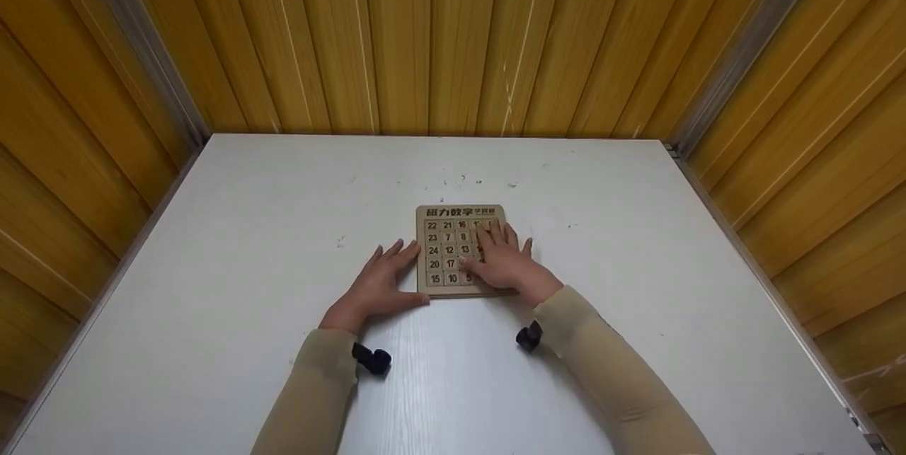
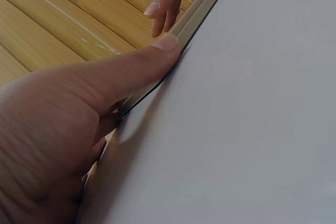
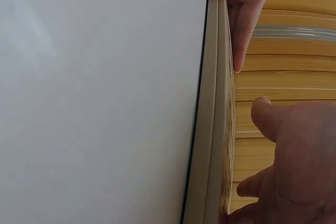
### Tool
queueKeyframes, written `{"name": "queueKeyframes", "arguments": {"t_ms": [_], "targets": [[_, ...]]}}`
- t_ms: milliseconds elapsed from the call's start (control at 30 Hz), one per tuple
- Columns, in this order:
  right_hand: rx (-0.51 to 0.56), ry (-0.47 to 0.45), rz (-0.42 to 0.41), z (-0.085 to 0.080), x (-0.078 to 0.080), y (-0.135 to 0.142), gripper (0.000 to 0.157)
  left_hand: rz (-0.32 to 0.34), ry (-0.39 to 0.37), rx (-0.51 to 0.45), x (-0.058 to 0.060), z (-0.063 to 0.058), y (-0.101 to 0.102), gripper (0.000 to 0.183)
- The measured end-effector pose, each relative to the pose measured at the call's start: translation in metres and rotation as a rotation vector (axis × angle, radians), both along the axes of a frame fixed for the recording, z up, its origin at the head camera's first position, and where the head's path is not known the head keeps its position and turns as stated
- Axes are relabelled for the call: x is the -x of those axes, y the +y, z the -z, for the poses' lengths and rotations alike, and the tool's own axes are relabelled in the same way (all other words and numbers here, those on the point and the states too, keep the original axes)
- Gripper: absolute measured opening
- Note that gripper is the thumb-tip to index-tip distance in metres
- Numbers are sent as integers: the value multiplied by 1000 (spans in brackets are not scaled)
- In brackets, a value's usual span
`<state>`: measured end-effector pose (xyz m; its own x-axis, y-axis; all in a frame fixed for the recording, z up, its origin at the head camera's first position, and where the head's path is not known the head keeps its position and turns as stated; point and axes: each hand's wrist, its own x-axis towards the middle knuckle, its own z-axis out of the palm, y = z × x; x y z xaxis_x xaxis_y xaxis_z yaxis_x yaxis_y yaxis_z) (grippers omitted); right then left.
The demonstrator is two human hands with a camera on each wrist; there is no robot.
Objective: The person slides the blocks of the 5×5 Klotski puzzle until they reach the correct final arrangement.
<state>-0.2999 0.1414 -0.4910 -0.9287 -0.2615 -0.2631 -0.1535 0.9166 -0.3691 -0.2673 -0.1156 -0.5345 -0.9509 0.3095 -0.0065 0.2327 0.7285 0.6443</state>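
- At the far left, a yellow panelled wall is seen beside a grey post.
- Right of these, a white table is spread out and, at its back, bordered by a yellow rear wall.
- Toward the near edge, the left arm is covered by a beige left sleeve, and a black left camera is worn at the wrist.
- Just ahead, the left hand is laid flat on its side of the board, thumb spread well away from the fingers; the lower left corner is touched by the thumb and the left edge by the fingertips, without being gripped.
- Near the middle of the table, the board is laid flat; rows of numbered tiles are held in its frame, with 22, 21 and 16 read at the top left.
- Over its right part, the right hand is held palm down, fingers spread and nothing grasped; whether every fingertip is pressed to the tiles cannot be told.
- Farther right, a black right camera and a beige right sleeve are seen.
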Motion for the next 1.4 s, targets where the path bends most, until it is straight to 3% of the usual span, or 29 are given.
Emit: {"name": "queueKeyframes", "arguments": {"t_ms": [133,467,1033,1200,1400], "targets": [[31,20,-10,2,-8,5,88,-11,-15,-3,0,1,1,104],[24,0,-43,-11,-50,12,86,13,4,-14,0,1,0,102],[66,-25,-28,-3,-31,14,88,18,8,-14,0,0,0,101],[74,-1,-54,-5,-44,18,86,29,17,-10,1,1,0,101],[11,-13,-94,-8,-69,24,85,41,29,-8,2,1,0,100]]}}
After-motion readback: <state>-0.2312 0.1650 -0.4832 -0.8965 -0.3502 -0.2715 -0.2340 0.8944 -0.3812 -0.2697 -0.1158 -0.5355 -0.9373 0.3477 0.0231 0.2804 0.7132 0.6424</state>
